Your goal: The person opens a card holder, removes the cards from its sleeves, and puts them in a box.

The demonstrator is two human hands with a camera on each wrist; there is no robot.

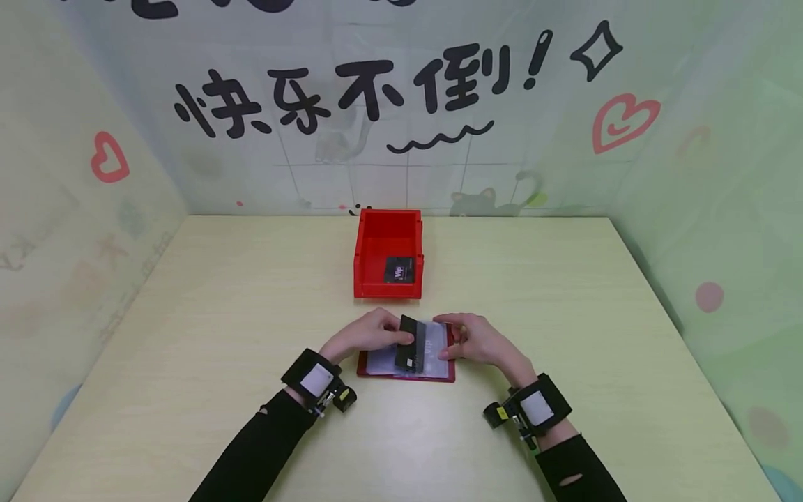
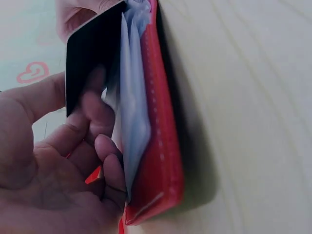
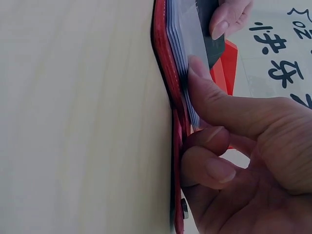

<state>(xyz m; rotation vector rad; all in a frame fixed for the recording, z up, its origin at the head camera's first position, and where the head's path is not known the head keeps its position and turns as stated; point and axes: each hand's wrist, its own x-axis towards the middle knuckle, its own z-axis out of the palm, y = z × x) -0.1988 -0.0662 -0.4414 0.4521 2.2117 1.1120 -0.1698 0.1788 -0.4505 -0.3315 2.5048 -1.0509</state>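
Observation:
A red card holder (image 1: pixel 451 371) lies spread on the table, its clear plastic sleeves (image 1: pixel 434 348) facing up. My left hand (image 1: pixel 375 330) pinches a black card (image 1: pixel 407 358) between thumb and fingers over these sleeves. Part of the card seems to lie behind clear plastic; how deep it sits I cannot tell. At the right edge of the holder, my right hand (image 1: pixel 475 339) grips the sleeves, thumb on top and fingers curled by the cover. The right wrist view shows the thumb (image 3: pixel 207 87) pressing the stacked sleeves. In the left wrist view the card (image 2: pixel 92 46) stands tilted away from the sleeves.
Just beyond the card holder stands a red open bin (image 1: pixel 388 233). A black card marked "Vip" (image 1: pixel 394 270) lies inside it near the front. Printed cloth walls (image 1: pixel 408 185) border the pale wooden table (image 1: pixel 251 293) at the back and both sides.

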